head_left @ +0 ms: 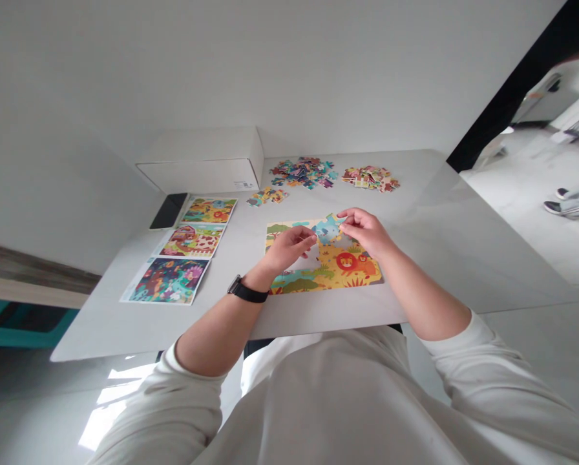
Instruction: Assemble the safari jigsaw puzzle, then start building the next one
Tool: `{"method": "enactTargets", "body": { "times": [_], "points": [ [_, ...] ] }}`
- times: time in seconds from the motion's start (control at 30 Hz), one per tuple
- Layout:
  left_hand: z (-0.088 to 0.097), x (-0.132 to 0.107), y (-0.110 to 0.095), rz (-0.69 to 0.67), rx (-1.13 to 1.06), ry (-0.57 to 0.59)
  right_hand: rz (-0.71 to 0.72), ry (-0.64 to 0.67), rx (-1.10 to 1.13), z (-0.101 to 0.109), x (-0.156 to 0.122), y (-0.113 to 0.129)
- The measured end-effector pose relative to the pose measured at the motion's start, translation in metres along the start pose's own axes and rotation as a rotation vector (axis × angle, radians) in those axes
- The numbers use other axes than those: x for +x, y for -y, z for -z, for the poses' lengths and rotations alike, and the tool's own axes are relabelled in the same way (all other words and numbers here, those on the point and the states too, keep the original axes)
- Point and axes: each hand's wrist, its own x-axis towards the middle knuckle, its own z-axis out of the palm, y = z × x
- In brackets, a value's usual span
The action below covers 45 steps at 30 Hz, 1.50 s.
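Observation:
A partly assembled jigsaw puzzle (318, 281) lies in front of me, with a red-maned lion on yellow ground at its right. Blue puzzle pieces with an elephant (327, 230) sit between my hands at the far part, rising past the top edge. My right hand (364, 230) pinches them at their right edge. Over the left half, my left hand (292, 248) has thumb and fingertips closed beside their left edge; what it grips, if anything, is hidden. A pale gap (311, 258) in the puzzle shows below its fingers.
Two piles of loose pieces, one multicoloured (303, 171) and one pinkish (371, 178), lie at the back. Some yellow pieces (267, 196) are nearer. A white box (200, 174), a phone (168, 211) and a picture sheet (168, 280) are at the left.

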Motion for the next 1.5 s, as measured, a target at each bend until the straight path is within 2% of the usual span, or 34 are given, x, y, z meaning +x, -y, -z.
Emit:
{"method": "enactTargets", "body": {
  "times": [0.1,0.33,0.5,0.63,0.73,0.93,1.03,1.3,1.4,1.5],
  "points": [
    [-0.002,0.0,0.002,0.019,-0.022,0.017,-0.002,0.014,0.011,-0.004,-0.001,-0.002],
    [0.001,0.0,-0.004,0.102,-0.095,-0.051,0.061,0.115,-0.104,-0.006,-0.002,-0.009],
    [0.001,-0.001,-0.01,0.155,-0.124,-0.092,0.277,0.094,-0.333,-0.003,-0.008,-0.003],
    [0.0,-0.002,-0.013,0.183,-0.092,-0.082,0.493,0.181,-0.494,-0.002,-0.012,0.005],
    [0.0,-0.003,-0.016,0.199,-0.076,-0.069,0.569,0.217,-0.556,-0.002,-0.014,0.009],
    [0.0,-0.004,-0.016,0.212,-0.03,-0.055,0.523,0.245,-0.637,-0.004,-0.013,0.013],
    [0.0,-0.003,-0.013,0.197,-0.038,-0.061,0.517,0.24,-0.647,0.002,-0.011,0.013],
    [0.004,-0.001,-0.007,0.14,-0.112,-0.132,0.476,0.049,-0.651,0.061,0.003,0.006],
    [0.004,-0.001,-0.008,0.136,-0.11,-0.118,0.426,0.071,-0.662,0.072,0.004,0.001],
    [0.004,-0.001,-0.008,0.127,-0.102,-0.113,0.362,0.145,-0.678,0.071,0.005,-0.002]
  ]
}}
